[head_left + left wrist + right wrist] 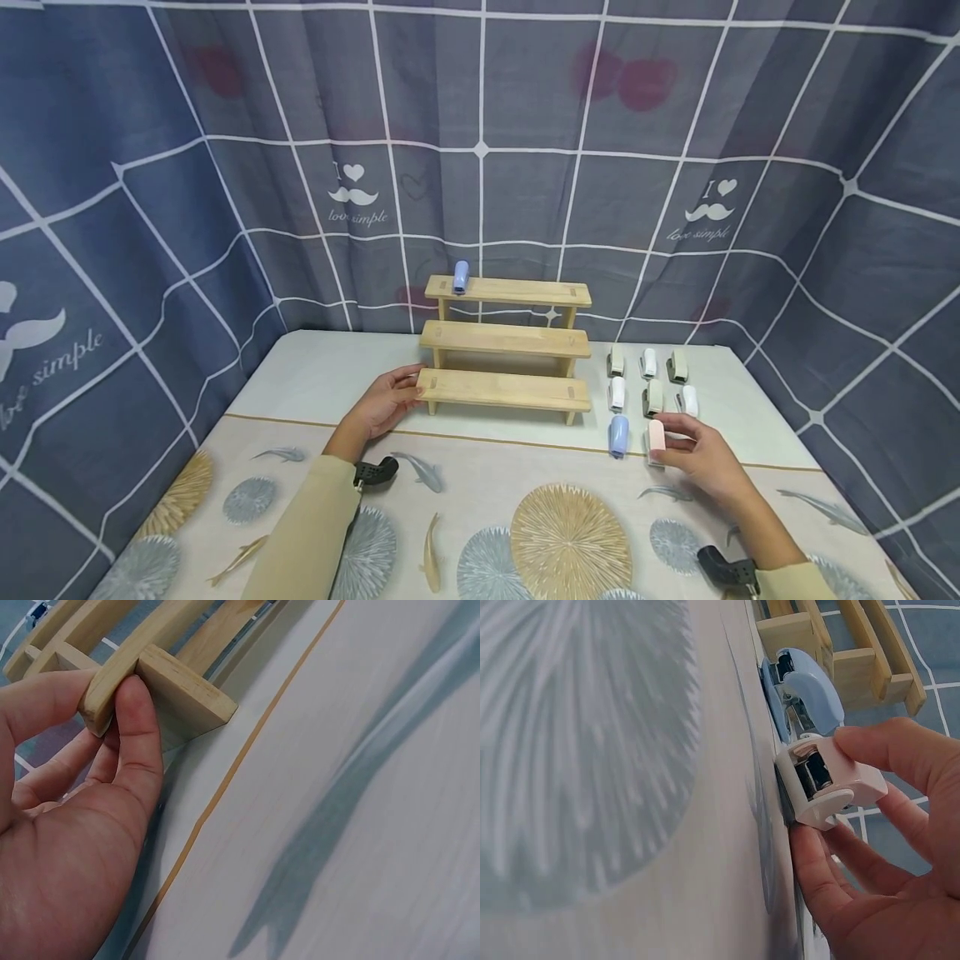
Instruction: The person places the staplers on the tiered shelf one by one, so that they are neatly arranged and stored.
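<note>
My left hand [388, 402] pinches the left end of the lowest tier of a wooden three-tier stand [504, 389]. In the left wrist view the thumb and fingers grip the corner of that wooden board [150, 645]. With thumb and fingertips, my right hand [697, 454] holds a small pink-and-white stapler [656, 442] by its sides. Its open end, with dark metal parts inside, shows in the right wrist view on the pink stapler [832, 780]. Just left of it lies a blue stapler [618, 436]. Another blue stapler [461, 277] sits at the left of the top tier.
Behind the right hand, several white and cream staplers [653, 395] stand in rows, right of the stand. A patterned cloth [420, 533] covers the front of the table [322, 367]. Dark checked curtains [525, 192] enclose the back and sides.
</note>
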{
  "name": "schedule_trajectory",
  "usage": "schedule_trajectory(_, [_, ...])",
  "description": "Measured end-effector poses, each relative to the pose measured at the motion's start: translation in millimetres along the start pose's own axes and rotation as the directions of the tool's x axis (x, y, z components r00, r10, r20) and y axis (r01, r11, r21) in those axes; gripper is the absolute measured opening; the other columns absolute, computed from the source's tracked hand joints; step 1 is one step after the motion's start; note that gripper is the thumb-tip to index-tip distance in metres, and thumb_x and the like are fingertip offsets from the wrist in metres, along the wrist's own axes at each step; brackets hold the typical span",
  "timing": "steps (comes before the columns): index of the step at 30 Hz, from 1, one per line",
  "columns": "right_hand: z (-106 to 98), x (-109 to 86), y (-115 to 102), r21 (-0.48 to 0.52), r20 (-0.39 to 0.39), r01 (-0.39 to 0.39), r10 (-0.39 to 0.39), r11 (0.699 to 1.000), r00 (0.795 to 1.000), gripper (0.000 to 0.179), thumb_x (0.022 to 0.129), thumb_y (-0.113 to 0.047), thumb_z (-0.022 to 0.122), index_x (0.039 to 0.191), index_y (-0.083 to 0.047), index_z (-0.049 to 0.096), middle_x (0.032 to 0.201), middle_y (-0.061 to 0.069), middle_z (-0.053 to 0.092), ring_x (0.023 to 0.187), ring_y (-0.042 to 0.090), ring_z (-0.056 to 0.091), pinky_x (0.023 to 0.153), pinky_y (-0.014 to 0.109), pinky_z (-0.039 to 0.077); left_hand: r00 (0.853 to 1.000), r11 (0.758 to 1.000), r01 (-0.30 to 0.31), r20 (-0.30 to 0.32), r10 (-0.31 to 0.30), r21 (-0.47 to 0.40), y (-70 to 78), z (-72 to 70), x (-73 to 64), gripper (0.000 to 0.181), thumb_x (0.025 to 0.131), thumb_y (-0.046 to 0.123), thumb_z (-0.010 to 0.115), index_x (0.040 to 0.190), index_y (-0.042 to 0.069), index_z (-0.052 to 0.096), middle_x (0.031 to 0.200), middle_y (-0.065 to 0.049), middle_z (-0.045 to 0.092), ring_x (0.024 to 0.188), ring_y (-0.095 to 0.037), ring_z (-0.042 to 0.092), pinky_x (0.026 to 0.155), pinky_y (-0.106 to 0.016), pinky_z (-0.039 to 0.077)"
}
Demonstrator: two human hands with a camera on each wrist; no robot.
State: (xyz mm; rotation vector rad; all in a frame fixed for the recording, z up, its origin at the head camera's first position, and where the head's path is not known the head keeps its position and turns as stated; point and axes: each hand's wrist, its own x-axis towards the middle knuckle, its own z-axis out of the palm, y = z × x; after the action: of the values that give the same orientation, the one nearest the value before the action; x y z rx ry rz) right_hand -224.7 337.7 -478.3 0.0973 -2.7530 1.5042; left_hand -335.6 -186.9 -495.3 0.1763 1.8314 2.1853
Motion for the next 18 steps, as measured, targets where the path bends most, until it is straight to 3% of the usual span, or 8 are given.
schedule_trajectory(8, [0.5,1.6,2.0,0.039,-0.016,0.021,-0.021,0.999,1.000,0.070,0.081,-0.010,0.085,0.143,0.000,0.053,0.141,0.030,0.054,0.094,0.002,0.069,0.073,0.025,0.060,1.000,1.000,-0.016,0.016,0.016,-0.002,-1.2,-0.3,-0.7,0.064,0.098,-0.009,0.055,0.156,-0.009,0.028,0.118,-0.002,0.064,0.099,-0.009,0.067,0.086,-0.022,0.059])
schedule_trajectory(14, [0.5,1.3,-2.2,0.050,-0.023,0.027,-0.026,0.998,0.999,0.069,0.083,-0.012,0.084,0.144,-0.001,0.054,0.141,0.030,0.055,0.094,0.000,0.068,0.072,0.025,0.059,1.000,1.000,-0.014,0.019,0.014,-0.008,-1.2,0.0,-0.9,0.065,0.098,-0.009,0.055,0.156,-0.009,0.027,0.114,-0.001,0.064,0.098,-0.009,0.066,0.085,-0.022,0.059])
schedule_trajectory(18, [0.9,1.6,-6.3,0.157,-0.031,0.000,0.005,0.988,0.999,0.070,0.086,-0.012,0.082,0.147,-0.002,0.050,0.143,0.025,0.051,0.095,0.000,0.068,0.075,0.028,0.063,1.000,1.000,-0.013,0.019,0.014,-0.020,2.1,1.3,-2.6,0.065,0.097,-0.010,0.054,0.156,-0.010,0.027,0.111,0.001,0.064,0.095,-0.008,0.066,0.083,-0.021,0.059])
